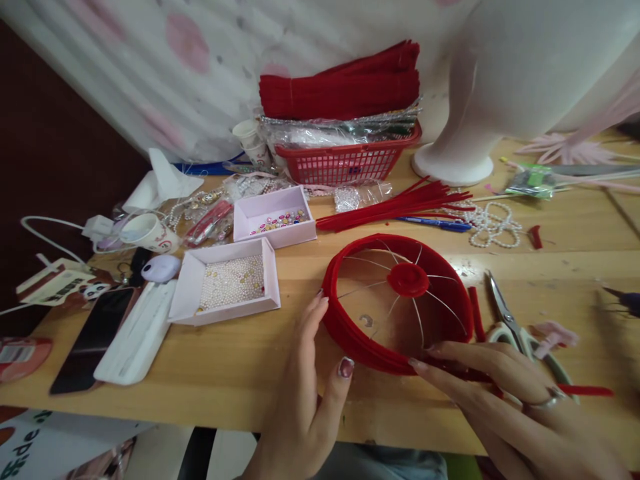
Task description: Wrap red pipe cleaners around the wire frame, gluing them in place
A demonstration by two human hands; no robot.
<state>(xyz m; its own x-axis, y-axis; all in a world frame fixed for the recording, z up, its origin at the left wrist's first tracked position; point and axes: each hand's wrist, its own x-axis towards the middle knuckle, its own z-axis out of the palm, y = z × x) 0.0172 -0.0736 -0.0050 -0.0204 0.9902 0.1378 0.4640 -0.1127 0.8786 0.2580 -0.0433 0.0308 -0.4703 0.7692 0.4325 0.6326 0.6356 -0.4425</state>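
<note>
Just right of centre in the frame, a red wire-spoked ring [345,342] is sitting on the table [200,393]; the left hand [303,400], loosely spread, is touching its left side; the right hand [545,420] is meeting its near rim, whether grasping I cannot tell

Single head-worn view — close above the table [225,387], forward and down past left hand [300,413] and right hand [530,420]

My red fuzzy wire-spoked ring [353,343]: one
White rectangular open boxes [245,309] [295,235] before me: two
Red plastic lattice basket [340,165]: one
Slim blue pen [450,225]: one
</note>
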